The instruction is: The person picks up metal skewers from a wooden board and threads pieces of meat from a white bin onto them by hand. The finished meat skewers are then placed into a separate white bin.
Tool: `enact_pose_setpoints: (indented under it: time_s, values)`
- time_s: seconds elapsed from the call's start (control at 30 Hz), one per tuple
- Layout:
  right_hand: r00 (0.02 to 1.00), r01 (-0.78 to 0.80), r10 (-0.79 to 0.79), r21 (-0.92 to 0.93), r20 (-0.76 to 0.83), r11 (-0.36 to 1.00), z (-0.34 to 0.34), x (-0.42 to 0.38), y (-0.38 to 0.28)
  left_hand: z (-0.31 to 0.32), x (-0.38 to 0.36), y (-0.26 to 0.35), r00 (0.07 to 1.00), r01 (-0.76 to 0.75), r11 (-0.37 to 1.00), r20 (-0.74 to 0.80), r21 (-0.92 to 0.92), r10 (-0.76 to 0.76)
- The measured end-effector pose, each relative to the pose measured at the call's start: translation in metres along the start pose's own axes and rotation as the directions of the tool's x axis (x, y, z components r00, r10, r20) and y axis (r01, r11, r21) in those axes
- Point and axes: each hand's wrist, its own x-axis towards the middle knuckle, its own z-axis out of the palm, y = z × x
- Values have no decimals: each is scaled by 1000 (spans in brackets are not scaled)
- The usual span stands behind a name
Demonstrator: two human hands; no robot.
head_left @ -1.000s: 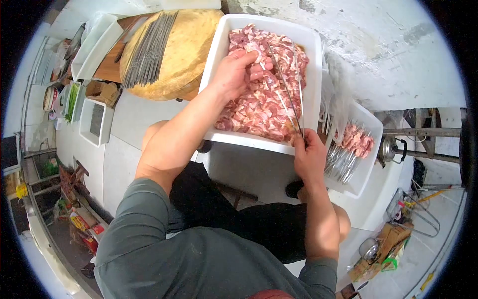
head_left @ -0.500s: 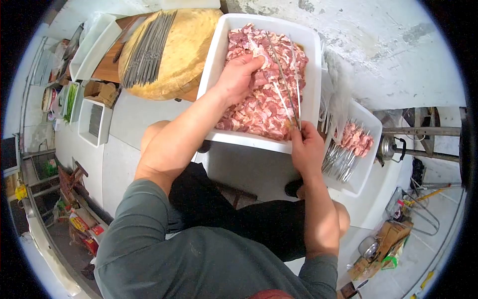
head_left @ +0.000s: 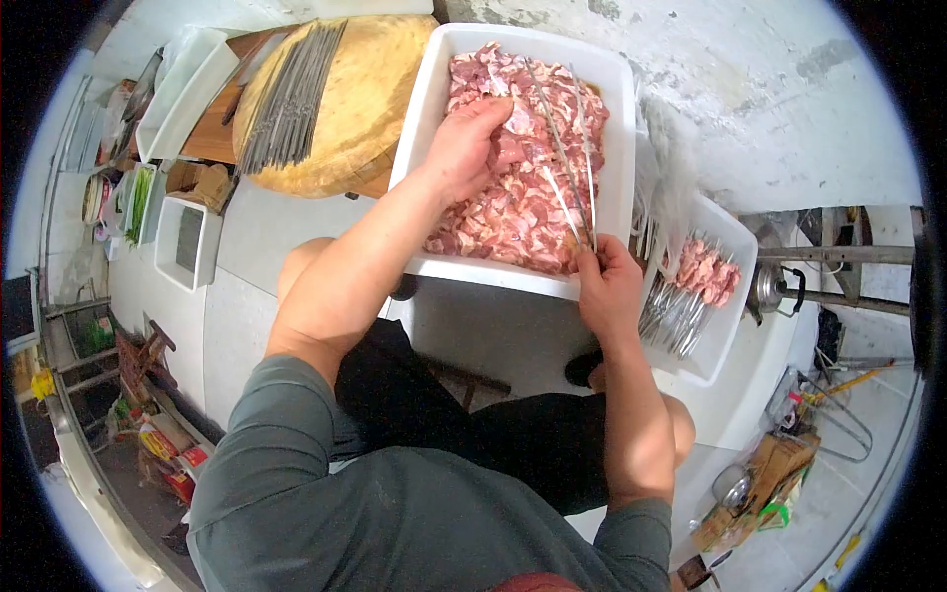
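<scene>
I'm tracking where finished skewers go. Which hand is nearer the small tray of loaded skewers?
Right. The right hand, gripping the metal skewers, sits just beside the small tray. The left hand is farther off, in the meat tub.

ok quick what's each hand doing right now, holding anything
Left hand: fingers curled on a piece of the raw meat in the white tub.
Right hand: closed around the metal skewers.

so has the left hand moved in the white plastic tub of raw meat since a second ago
Yes, slightly: the left hand shifted toward the white tub's far rim, fingers on the meat.
</scene>
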Motion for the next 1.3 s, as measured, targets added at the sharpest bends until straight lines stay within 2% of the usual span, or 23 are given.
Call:
enact_pose_setpoints:
  time_s: [0.13, 0.23, 0.33, 0.4, 0.43, 0.47, 0.5, 0.53, 0.57, 0.6, 0.7, 0.83, 0.87, 0.97, 1.0, 1.1, 1.13, 1.23, 1.27, 1.3]
  values:
    - [999, -30, 33, -60, 38, 998, -4, 0, -2, -6, 6, -6, 999, 25, 991, -48, 134, -18]
    - [1000, 12, -12, -4, -4, 1000, -2, 1, 0, 1, 1, -3, 993, 68, 978, -112, 195, -47]
    - [1000, 5, -5, 27, -30, 1000, -7, 1, -9, 8, 0, 2, 984, 119, 984, -148, 134, -99]
    - [998, -47, 49, 28, -43, 998, -13, 2, -14, -3, 7, 0, 990, 114, 903, -118, 414, -71]
    - [996, -75, 76, 29, -48, 997, -16, 1, -13, -9, 9, 0, 993, 106, 834, -101, 541, -60]
    - [996, -69, 71, 27, -55, 997, -19, 1, -11, -15, 7, -1, 1000, 28, 559, -28, 828, -8]
    - [996, -64, 65, 25, -61, 998, -22, 1, -9, -17, 4, -3, 999, -45, 320, 48, 946, 0]
    - [996, -59, 61, 23, -68, 998, -24, 0, -7, -22, 3, -9, 992, -122, 58, 123, 991, -13]
    - [996, -62, 65, 38, -58, 997, -26, -2, -8, -28, 2, -18, 980, -198, -205, 192, 958, -47]
    - [997, -66, 68, 53, -48, 996, -29, -4, -12, -32, 2, -26, 975, -222, -294, 204, 930, -93]
    - [994, -93, 97, 82, -48, 992, -34, -7, -11, -34, -1, -43, 950, -304, -319, 261, 898, -172]
    - [994, -88, 93, 86, -52, 992, -43, -12, -4, -34, 2, -54, 918, -395, -464, 347, 793, -190]
    - [994, -89, 94, 97, -53, 991, -45, -13, -3, -37, 5, -58, 919, -393, -524, 305, 755, -250]
    - [993, -99, 106, 113, -60, 989, -49, -16, -3, -26, 4, -58, 941, -328, -622, 184, 711, -285]
    - [991, -107, 114, 109, -63, 988, -50, -17, -3, -30, 3, -57, 930, -368, -593, 273, 717, -247]
    - [990, -108, 116, 100, -75, 989, -53, -18, -4, -27, 10, -47, 962, -210, -350, 127, 913, -243]
    - [991, -105, 112, 98, -79, 990, -54, -19, -5, -18, 8, -36, 976, -48, -136, 18, 989, -216]
    - [988, -129, 136, 94, -69, 987, -53, -18, -6, -14, 10, -24, 999, 33, 350, -38, 936, 7]
    - [989, -124, 130, 78, -73, 989, -53, -17, -6, -9, 10, -15, 960, 280, 531, -227, 800, -165]
    - [990, -119, 123, 60, -75, 991, -51, -17, -4, -4, 9, -9, 957, 289, 703, -216, 650, -193]
